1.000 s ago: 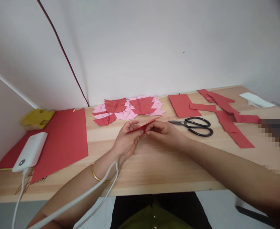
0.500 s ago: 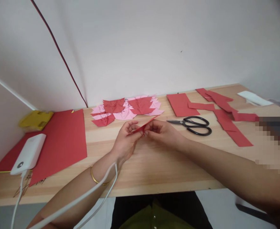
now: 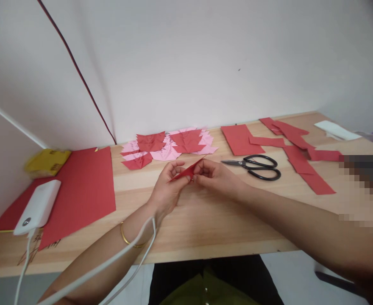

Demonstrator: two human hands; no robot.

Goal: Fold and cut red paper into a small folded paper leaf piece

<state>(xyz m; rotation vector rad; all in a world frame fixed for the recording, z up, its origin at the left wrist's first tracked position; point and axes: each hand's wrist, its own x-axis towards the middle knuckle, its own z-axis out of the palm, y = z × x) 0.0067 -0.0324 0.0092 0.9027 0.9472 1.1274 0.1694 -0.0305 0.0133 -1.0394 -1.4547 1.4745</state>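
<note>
A plain white wall (image 3: 186, 63) fills the far side of the room and meets another at the left corner. Against it stands my pale wooden tabletop (image 3: 205, 228), its grain running sideways, its near edge just in front of my lap; light floor (image 3: 288, 275) shows beneath. Large red sheets (image 3: 84, 190) cover the left end, with dark pen lines on the wood by their near edge. Down the wall slants a dark red cord (image 3: 75, 63), reaching the tabletop's back edge. Red strips (image 3: 310, 173) overlap on the right, one lying over a red card (image 3: 240, 140). Red and pink cutouts (image 3: 164, 146) sit in a cluster along the back. Black-handled scissors (image 3: 258, 167) lie just beyond my right grip (image 3: 216, 176). A white power bank (image 3: 38, 207) rests on the sheets, near a yellow packet (image 3: 48, 163). My left grip (image 3: 169, 186) is closed on a small red paper (image 3: 186, 173), held above the middle of the tabletop; my right pinches its other side, thumb against fingers. Smallest is a dark speck (image 3: 239, 70) on the wall.
</note>
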